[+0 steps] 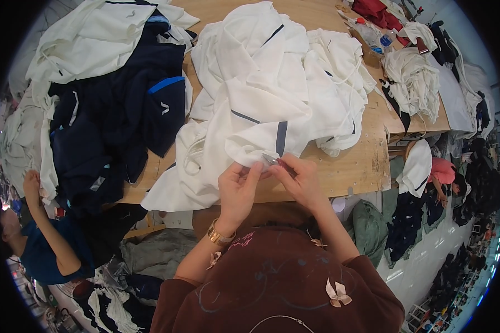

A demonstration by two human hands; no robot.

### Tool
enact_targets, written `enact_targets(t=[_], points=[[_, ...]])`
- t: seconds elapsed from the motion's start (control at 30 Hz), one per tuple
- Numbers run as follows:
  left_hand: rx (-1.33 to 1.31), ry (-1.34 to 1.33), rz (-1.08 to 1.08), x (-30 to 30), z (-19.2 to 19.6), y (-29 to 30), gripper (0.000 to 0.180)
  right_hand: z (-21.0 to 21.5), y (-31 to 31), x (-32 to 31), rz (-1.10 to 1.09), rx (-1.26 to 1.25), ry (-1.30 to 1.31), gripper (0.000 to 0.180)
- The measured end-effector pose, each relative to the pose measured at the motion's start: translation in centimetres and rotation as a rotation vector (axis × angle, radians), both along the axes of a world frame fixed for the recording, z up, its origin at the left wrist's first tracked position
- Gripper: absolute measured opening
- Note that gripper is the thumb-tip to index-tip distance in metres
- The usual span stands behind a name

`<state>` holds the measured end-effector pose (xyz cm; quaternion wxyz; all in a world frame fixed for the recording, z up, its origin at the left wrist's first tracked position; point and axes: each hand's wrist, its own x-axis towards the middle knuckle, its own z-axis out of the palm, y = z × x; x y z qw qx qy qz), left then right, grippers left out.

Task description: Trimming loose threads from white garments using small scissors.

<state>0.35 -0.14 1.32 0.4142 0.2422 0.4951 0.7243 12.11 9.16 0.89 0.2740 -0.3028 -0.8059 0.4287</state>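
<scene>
Hands: both are up at the near edge of the wooden worktable (350,166), close together and working the same bit of fabric.
Left hand (236,191): fingers curled, pinching a fold of the white garment with a dark grey stripe (261,111) between thumb and fingertips. Gold-coloured wristwatch (219,236) on that wrist.
Right hand (300,177): closed around a small metal tool with a reddish grip (276,162), looks like thread snips, tip touching the cloth right beside the left fingertips.
Garment: lies heaped in the middle of the table, its lower hem pulled toward the person and held up off the table edge.
Around it: big pile of navy garments with blue trim (122,116) to the left, more loose white clothes (94,39) behind that, and a bundle of white pieces (414,80) on the far right table.
Other people: a person in a dark blue top (39,250) reaches up at the lower left; another in pink (441,172) is low on the right.
Risk, guessing here: the tip sits very near the left fingers, so a slip could nick a fingertip. If the fold isn't held taut, the blades might catch the fabric itself and leave a hole. The heap is also half hanging over the edge, so it could slide off.
</scene>
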Motion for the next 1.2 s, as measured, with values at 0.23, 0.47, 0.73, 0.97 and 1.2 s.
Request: enact_targets(t=[0.23, 0.47, 0.73, 0.97, 1.2], points=[[0.014, -0.033, 0.019, -0.13, -0.42, -0.04, 0.021, -0.15, 0.09, 0.25, 0.008, -0.021, -0.01, 0.035], [-0.034, 0.044, -0.007, -0.18, -0.67, -0.21, 0.023, -0.19, -0.03, 0.03, 0.002, 0.133, -0.021, 0.04], [-0.061, 0.125, -0.013, 0.05, -0.37, -0.24, 0.023, -0.04, 0.01, -0.17, -0.003, 0.203, -0.012, 0.039], [0.015, -0.078, -0.034, -0.16, -0.47, 0.25, 0.024, -0.17, 0.06, 0.0, -0.043, 0.089, 0.0, 0.037], [0.012, -0.218, -0.062, -0.69, -1.01, 0.09, 0.027, -0.87, 0.12, 0.46, -0.02, 0.072, -0.016, 0.025]])
